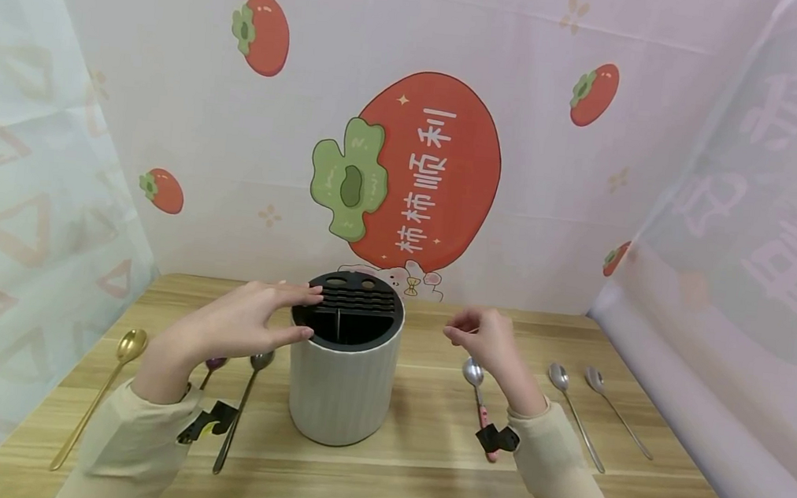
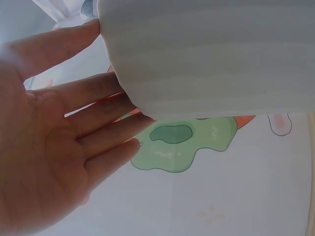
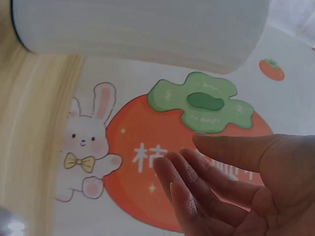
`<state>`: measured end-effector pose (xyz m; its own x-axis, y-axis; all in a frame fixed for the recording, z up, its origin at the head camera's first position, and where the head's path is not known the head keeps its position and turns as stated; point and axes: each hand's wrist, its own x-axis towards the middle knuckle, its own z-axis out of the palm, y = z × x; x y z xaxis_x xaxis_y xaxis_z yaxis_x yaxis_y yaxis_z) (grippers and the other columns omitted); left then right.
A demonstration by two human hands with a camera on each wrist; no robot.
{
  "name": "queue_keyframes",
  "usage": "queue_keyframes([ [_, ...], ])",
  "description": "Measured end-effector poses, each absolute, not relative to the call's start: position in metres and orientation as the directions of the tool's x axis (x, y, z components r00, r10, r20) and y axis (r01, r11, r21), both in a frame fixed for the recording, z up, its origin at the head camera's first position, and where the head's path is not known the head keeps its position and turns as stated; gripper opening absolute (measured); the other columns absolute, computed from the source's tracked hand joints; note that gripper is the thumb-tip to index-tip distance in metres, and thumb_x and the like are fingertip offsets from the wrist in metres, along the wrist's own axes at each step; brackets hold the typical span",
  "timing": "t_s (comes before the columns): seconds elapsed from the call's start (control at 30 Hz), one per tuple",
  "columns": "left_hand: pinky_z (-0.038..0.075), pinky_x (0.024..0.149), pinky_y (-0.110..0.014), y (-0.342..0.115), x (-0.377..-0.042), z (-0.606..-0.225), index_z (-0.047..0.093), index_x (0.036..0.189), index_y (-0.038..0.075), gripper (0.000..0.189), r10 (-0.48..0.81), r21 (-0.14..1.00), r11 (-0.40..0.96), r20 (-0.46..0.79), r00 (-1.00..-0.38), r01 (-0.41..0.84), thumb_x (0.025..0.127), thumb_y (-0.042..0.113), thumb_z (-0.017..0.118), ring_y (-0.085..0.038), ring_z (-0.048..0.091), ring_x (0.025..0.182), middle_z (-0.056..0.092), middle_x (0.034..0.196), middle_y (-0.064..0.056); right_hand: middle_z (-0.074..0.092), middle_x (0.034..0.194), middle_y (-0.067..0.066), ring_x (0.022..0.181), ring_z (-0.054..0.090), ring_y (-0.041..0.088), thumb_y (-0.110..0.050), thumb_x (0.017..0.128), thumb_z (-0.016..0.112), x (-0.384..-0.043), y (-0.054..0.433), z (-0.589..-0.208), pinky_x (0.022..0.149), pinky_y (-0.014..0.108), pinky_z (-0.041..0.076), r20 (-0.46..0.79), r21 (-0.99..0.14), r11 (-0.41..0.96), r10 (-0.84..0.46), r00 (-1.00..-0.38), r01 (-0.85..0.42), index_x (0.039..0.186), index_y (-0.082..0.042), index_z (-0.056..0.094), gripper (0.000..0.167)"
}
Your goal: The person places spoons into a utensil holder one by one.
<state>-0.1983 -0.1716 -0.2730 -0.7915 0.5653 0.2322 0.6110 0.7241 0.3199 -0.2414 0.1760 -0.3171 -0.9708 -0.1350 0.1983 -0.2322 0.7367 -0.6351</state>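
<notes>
A white ribbed utensil holder (image 1: 339,394) with a black slotted top (image 1: 354,346) stands upright on the wooden table. My left hand (image 1: 243,321) reaches it from the left, fingers spread and fairly straight, fingertips at the rim. In the left wrist view those fingers (image 2: 98,93) lie along the edge of the holder's pale wall (image 2: 211,64). To the right of the holder my right hand (image 1: 486,337) hangs in the air with loosely bent fingers and holds nothing. Below it lies a silver spoon with a pink handle (image 1: 484,419).
On the left lie a gold spoon (image 1: 132,344), a purple spoon (image 1: 215,363) partly behind the left wrist, and a dark spoon (image 1: 260,361). Two silver spoons (image 1: 560,377) (image 1: 596,380) lie on the right. A persimmon-printed cloth (image 1: 528,237) hangs behind the table (image 1: 412,495).
</notes>
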Motion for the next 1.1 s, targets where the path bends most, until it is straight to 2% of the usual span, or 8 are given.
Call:
queue_keyframes([
  [0.23, 0.040, 0.104, -0.050, -0.172, -0.198, -0.273, 0.053, 0.137, 0.015, 0.050, 0.559, 0.327, 0.726, 0.232, -0.796, 0.605, 0.092, 0.035, 0.061, -0.031, 0.048, 0.129, 0.051, 0.141, -0.008, 0.069, 0.075, 0.003, 0.066, 0.062, 0.011, -0.018, 0.086, 0.070, -0.243, 0.188, -0.336, 0.060, 0.027, 0.051, 0.157, -0.628, 0.758, -0.096, -0.983, -0.174, 0.089, -0.007, 0.071, 0.012],
  [0.67, 0.038, 0.106, -0.052, -0.171, -0.198, -0.273, 0.053, 0.137, 0.015, 0.050, 0.556, 0.320, 0.731, 0.234, -0.797, 0.603, 0.091, 0.033, 0.062, -0.034, 0.045, 0.131, 0.050, 0.141, -0.012, 0.067, 0.080, 0.006, 0.070, 0.058, 0.015, -0.016, 0.085, 0.070, -0.247, 0.208, -0.363, 0.059, 0.025, 0.048, 0.133, -0.605, 0.786, -0.056, -0.990, -0.126, 0.088, -0.004, 0.070, 0.013],
  [1.1, 0.039, 0.105, -0.051, -0.172, -0.197, -0.273, 0.053, 0.137, 0.015, 0.050, 0.558, 0.315, 0.729, 0.240, -0.794, 0.608, 0.091, 0.034, 0.062, -0.032, 0.046, 0.131, 0.051, 0.140, -0.012, 0.067, 0.085, 0.010, 0.073, 0.060, 0.019, -0.013, 0.084, 0.069, -0.251, 0.224, -0.390, 0.060, 0.030, 0.050, 0.019, -0.604, 0.797, 0.005, -1.000, -0.007, 0.090, 0.000, 0.069, 0.014],
])
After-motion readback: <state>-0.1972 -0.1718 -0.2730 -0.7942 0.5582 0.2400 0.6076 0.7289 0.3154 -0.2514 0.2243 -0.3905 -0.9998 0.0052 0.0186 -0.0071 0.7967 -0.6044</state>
